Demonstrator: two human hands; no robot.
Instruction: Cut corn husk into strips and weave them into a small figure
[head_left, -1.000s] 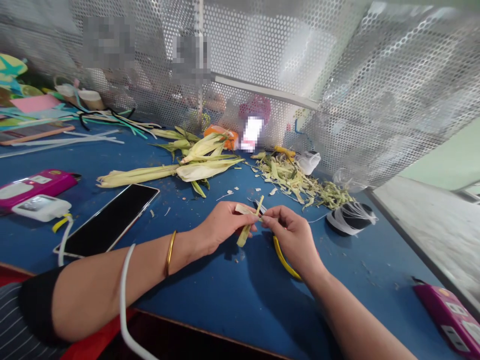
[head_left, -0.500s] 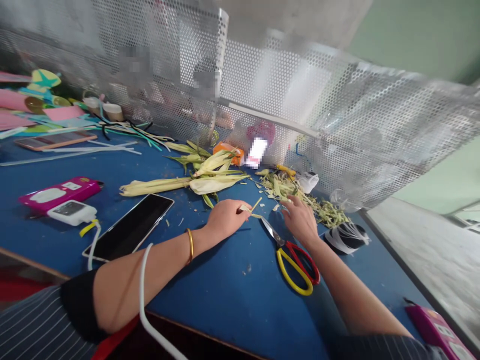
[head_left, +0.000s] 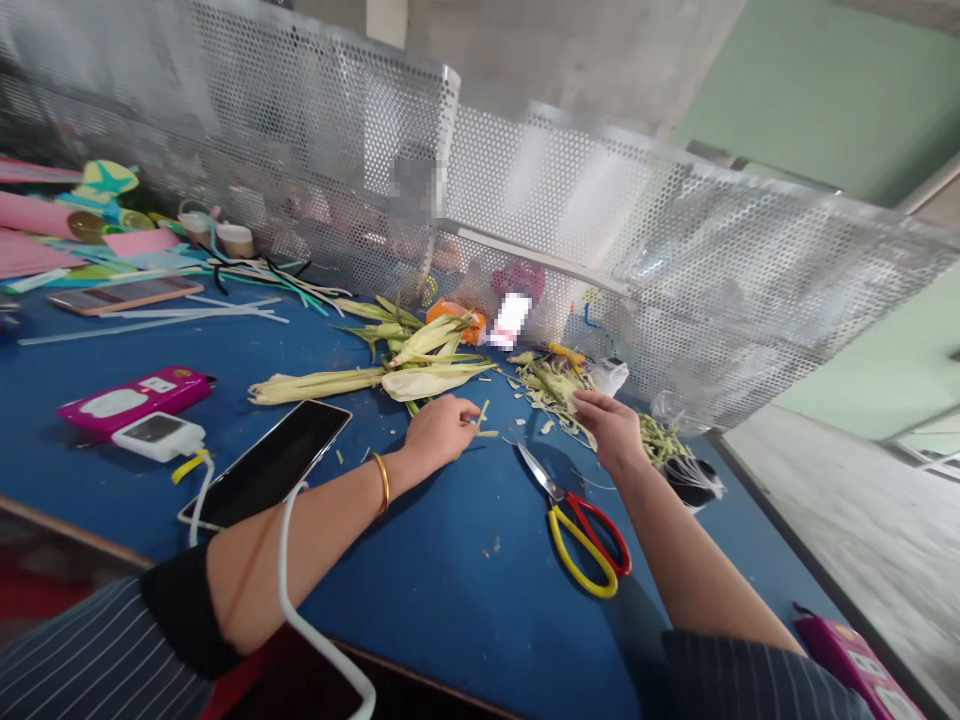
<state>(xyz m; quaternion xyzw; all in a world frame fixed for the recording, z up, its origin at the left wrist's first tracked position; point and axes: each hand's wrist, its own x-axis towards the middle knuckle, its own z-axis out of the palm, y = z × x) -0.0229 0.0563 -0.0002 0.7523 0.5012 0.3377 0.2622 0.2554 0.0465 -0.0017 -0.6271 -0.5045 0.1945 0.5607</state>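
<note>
My left hand [head_left: 442, 428] is closed around a pale strip of corn husk [head_left: 483, 412], whose narrow ends poke out past the fingertips. My right hand [head_left: 613, 428] reaches over the pile of husk scraps [head_left: 555, 392], its thumb and fingers pinched on a thin piece of husk at the near side. Between the hands lie scissors [head_left: 556, 492] with one red and one yellow handle, blades pointing away from me. Behind my left hand rests a bundle of whole corn husks [head_left: 431, 380]. A dark spool wound with white thread [head_left: 690, 482] stands right of my right forearm.
A black-screened phone [head_left: 270, 465] and a magenta device [head_left: 139, 400] lie on the left; a white cable [head_left: 289, 590] crosses my left forearm. Another magenta device [head_left: 855, 660] is at the right edge. A perforated metal screen [head_left: 540, 170] borders the blue table [head_left: 450, 580] at the back.
My right hand has left the husk strip by my left hand and moved right to the scrap pile, uncovering the scissors. My left hand still holds its strip. The camera view has shifted.
</note>
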